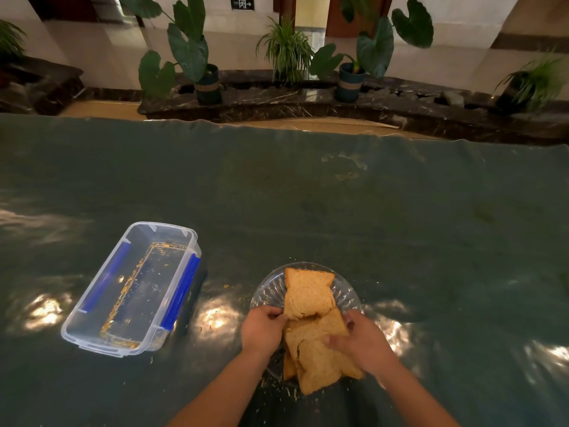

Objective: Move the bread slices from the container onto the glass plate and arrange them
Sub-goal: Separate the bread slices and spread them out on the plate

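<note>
Gripping bread slices [311, 337] on glass plate [268, 291], lower centre of frame; left hand [261, 329] pinches far slice's edge, fingers curled; right hand [358, 342] curled over near slices; clear crumb-strewn container [135, 288] lower left on green table cover [338, 204].

A lobby: marble ledge [277, 98], potted plants [188, 53], exit sign [242, 3]

Bread slices [308, 293] on plate [268, 291] (clear glass)

there they are, lower middle of the frame: left hand [261, 332] and right hand [360, 340], both bare, forearms [221, 392] uncovered right down to the bottom edge.
</note>
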Demonstrator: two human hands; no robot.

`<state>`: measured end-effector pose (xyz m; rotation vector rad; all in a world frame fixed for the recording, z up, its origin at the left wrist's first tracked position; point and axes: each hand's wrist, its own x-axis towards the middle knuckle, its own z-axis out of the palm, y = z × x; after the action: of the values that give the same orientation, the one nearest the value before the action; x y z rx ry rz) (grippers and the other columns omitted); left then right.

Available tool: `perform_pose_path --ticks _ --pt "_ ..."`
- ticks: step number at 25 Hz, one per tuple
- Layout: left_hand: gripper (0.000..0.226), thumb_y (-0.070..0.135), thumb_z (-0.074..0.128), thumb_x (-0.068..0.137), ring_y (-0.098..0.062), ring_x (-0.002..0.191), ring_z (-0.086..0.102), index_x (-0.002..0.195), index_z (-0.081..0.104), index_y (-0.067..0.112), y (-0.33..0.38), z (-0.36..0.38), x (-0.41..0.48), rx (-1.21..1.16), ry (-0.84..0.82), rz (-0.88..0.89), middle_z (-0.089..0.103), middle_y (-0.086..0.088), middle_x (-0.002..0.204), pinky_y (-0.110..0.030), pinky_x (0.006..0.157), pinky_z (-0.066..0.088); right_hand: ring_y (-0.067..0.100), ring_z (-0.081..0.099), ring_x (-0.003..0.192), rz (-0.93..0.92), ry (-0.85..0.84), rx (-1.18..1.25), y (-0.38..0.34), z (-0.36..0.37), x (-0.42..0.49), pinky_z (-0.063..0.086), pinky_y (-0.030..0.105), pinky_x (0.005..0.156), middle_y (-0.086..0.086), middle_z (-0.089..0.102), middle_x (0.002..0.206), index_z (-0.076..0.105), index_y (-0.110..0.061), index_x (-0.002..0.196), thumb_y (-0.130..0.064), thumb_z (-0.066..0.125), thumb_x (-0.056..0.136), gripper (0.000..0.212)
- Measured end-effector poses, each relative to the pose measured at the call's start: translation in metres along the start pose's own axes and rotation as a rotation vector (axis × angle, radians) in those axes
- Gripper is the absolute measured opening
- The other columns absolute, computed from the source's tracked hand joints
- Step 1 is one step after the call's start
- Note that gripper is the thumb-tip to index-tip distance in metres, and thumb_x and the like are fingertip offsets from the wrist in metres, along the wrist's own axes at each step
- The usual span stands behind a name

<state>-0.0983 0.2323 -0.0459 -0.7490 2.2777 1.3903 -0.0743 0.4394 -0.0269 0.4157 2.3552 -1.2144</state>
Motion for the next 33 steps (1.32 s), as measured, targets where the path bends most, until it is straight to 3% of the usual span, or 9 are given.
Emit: perform_pose_path --ticks 4,6,10,12,14,17,24,28,33 --pt "0.007 0.039 0.075 0.072 -0.01 0.069 0.07 0.071 0.074 0.031 0.008 0.0 -0.004 0.043 -0.028 -0.013 0.074 0.011 0.07 -0.038 0.071 0.062 0.017 0.067 0.086 0.026 -0.009 0.103 0.004 0.003 -0.003 0.057 0.038 0.075 0.0 0.069 0.094 0.059 -0.02 0.093 -0.033 0.085 0.066 0.039" --pt "0.017 0.044 0.074 0.072 -0.007 0.064 0.069 0.059 0.068 0.033 0.013 0.002 -0.002 0.131 -0.05 -0.002 0.073 0.01 0.067 -0.035 0.067 0.061 0.015 0.068 0.084 0.027 -0.014 0.129 0.001 0.002 -0.001 0.056 0.035 0.072 -0.002 0.069 0.092 0.06 -0.022 0.091 -0.032 0.084 0.067 0.035" --pt "0.019 0.036 0.076 0.078 -0.006 0.063 0.067 0.062 0.069 0.027 0.018 0.007 0.003 0.175 -0.015 0.007 0.072 0.007 0.068 -0.029 0.061 0.057 0.012 0.066 0.086 0.037 0.084 0.199 -0.016 -0.004 0.015 0.055 0.036 0.076 -0.007 0.07 0.092 0.068 -0.022 0.095 -0.046 0.073 0.076 0.03" --pt "0.015 0.032 0.078 0.076 -0.003 0.065 0.065 0.066 0.069 0.027 0.016 0.008 0.003 0.131 0.007 -0.005 0.07 0.011 0.069 -0.026 0.058 0.052 0.015 0.065 0.07 0.082 0.136 0.225 -0.027 -0.007 0.032 0.054 0.041 0.07 0.0 0.07 0.076 0.072 -0.011 0.089 -0.038 0.07 0.083 0.027" --pt "0.01 0.029 0.08 0.075 -0.001 0.069 0.064 0.071 0.071 0.028 0.013 0.008 0.003 0.093 0.019 0.015 0.07 0.013 0.073 -0.025 0.06 0.052 0.017 0.056 0.052 0.142 0.101 0.277 -0.036 -0.008 0.045 0.047 0.037 0.055 0.006 0.06 0.058 0.066 -0.001 0.073 -0.023 0.074 0.081 0.025" --pt "0.008 0.029 0.08 0.074 0.0 0.071 0.065 0.077 0.072 0.029 0.01 0.006 0.002 0.044 0.03 0.078 0.071 0.014 0.076 -0.025 0.064 0.055 0.019 0.048 0.055 0.139 0.017 0.263 -0.041 -0.007 0.058 0.039 0.032 0.057 0.008 0.048 0.06 0.052 -0.013 0.061 -0.012 0.075 0.078 0.028" --pt "0.007 0.032 0.074 0.079 -0.01 0.072 0.067 0.079 0.069 0.026 0.015 0.0 0.018 0.121 0.059 0.096 0.071 0.009 0.075 -0.029 0.065 0.054 0.014 0.046 0.062 -0.094 0.087 -0.045 -0.048 0.002 0.076 0.037 0.035 0.06 -0.001 0.052 0.069 0.049 -0.017 0.08 -0.024 0.06 0.09 0.017" --pt "0.007 0.032 0.067 0.08 -0.005 0.064 0.062 0.075 0.07 0.028 0.014 0.002 0.016 0.292 0.084 0.116 0.069 0.01 0.07 -0.024 0.051 0.045 0.009 0.051 0.058 -0.148 0.138 -0.182 -0.045 0.004 0.077 0.038 0.03 0.052 -0.009 0.054 0.065 0.058 -0.022 0.093 -0.028 0.064 0.087 0.01" --pt "0.015 0.023 0.059 0.079 -0.002 0.057 0.056 0.068 0.07 0.024 0.013 0.005 0.015 0.372 0.086 0.113 0.066 0.009 0.064 -0.021 0.045 0.039 0.014 0.064 0.069 -0.139 0.138 -0.204 -0.04 0.005 0.071 0.05 0.03 0.065 -0.004 0.066 0.066 0.069 -0.023 0.105 -0.013 0.068 0.08 0.027"
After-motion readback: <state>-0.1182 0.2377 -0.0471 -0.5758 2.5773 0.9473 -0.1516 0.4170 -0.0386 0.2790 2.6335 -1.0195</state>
